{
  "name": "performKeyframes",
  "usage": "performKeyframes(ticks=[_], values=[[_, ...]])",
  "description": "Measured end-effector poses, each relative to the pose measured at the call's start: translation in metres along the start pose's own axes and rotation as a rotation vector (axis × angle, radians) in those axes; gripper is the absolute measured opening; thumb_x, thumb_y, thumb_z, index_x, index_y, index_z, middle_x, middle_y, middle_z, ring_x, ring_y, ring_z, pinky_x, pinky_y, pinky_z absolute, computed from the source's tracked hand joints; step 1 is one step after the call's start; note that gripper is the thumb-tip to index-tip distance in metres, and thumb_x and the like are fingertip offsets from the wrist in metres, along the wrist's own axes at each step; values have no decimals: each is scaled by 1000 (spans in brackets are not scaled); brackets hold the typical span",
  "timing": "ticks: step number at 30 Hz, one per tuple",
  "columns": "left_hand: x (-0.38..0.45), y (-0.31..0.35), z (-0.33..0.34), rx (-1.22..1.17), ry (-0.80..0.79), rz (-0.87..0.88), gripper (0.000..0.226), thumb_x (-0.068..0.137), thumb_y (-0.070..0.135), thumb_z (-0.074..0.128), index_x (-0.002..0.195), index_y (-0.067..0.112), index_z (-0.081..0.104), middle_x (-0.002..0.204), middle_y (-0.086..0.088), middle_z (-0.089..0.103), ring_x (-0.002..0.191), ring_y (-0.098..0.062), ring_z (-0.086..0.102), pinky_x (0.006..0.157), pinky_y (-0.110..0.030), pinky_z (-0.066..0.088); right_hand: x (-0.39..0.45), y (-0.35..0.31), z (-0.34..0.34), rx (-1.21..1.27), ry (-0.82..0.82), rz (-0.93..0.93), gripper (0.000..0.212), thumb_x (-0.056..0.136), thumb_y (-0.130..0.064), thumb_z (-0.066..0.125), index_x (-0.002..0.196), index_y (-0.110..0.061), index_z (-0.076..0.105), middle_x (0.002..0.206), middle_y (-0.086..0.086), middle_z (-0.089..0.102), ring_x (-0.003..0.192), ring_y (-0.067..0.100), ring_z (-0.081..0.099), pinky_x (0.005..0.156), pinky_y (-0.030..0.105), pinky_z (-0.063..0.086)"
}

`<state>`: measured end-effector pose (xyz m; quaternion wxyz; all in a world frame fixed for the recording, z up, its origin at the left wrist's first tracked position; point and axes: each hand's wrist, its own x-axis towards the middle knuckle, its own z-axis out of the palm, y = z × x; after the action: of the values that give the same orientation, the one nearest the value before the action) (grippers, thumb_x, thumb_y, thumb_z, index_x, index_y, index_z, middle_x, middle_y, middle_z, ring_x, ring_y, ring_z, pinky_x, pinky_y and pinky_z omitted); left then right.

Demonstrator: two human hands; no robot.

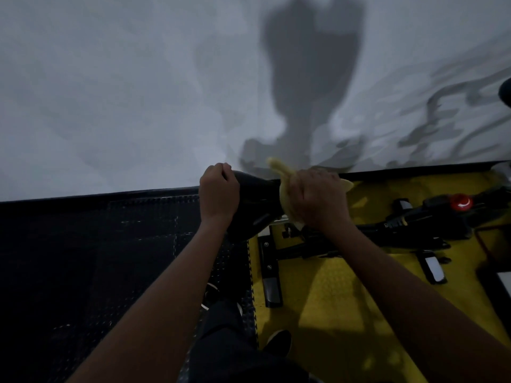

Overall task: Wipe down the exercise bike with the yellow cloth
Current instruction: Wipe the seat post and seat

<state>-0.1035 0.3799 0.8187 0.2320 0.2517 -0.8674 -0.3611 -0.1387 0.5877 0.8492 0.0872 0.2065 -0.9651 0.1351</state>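
The black saddle (255, 199) of the exercise bike sits in the middle of the head view. My left hand (218, 196) grips its wide rear end, fingers curled over the top. My right hand (315, 201) presses the yellow cloth (282, 176) against the saddle's narrow front, with the cloth bunched under the palm and its ends sticking out above and beside the hand. The bike frame (414, 225) runs to the right below my right arm, with a red knob (461, 202) on it.
A white wall fills the upper half, with shadows on it. The bike stands on yellow floor mats (345, 299); black mats (96, 258) lie to the left. A pedal (432, 268) and the base bar (269, 272) are below. My shoe (278, 341) is near the mat seam.
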Motion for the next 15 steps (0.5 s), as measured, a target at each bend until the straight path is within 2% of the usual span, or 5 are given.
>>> performKeyframes(ticks=[2,5,9,11,15], values=[[0,0,0,20,11,37,34,101,16,45,79,-1,63,77,-11,65,72,-24,57,63,-21,34,15,-13,3,-66,-43,143,41,100,-36,35,70,-15,54,66,2,50,63,25,49,70,35,29],[-1,0,0,26,0,40,35,101,17,45,77,-1,62,75,-11,64,71,-25,57,64,-29,40,17,-52,11,-9,-75,176,48,96,-38,24,68,-15,56,65,5,53,63,24,49,72,37,40],[0,-2,0,29,-2,39,36,101,18,44,73,1,58,70,-10,60,66,-26,53,61,-31,33,-14,-55,18,86,-54,-51,43,101,-42,36,117,-15,66,108,7,69,100,30,59,94,43,36],[0,-1,1,21,-2,36,36,101,18,44,73,0,59,70,-10,60,66,-26,53,60,-29,30,-16,-23,9,86,-86,-189,43,101,-43,36,124,-18,62,114,4,67,104,28,57,94,42,36],[0,0,1,-4,-8,28,37,101,18,44,76,-2,61,72,-11,62,70,-27,56,66,-36,43,9,11,-9,2,-112,-37,45,104,-37,32,74,-15,56,69,4,56,67,27,57,64,32,32]])
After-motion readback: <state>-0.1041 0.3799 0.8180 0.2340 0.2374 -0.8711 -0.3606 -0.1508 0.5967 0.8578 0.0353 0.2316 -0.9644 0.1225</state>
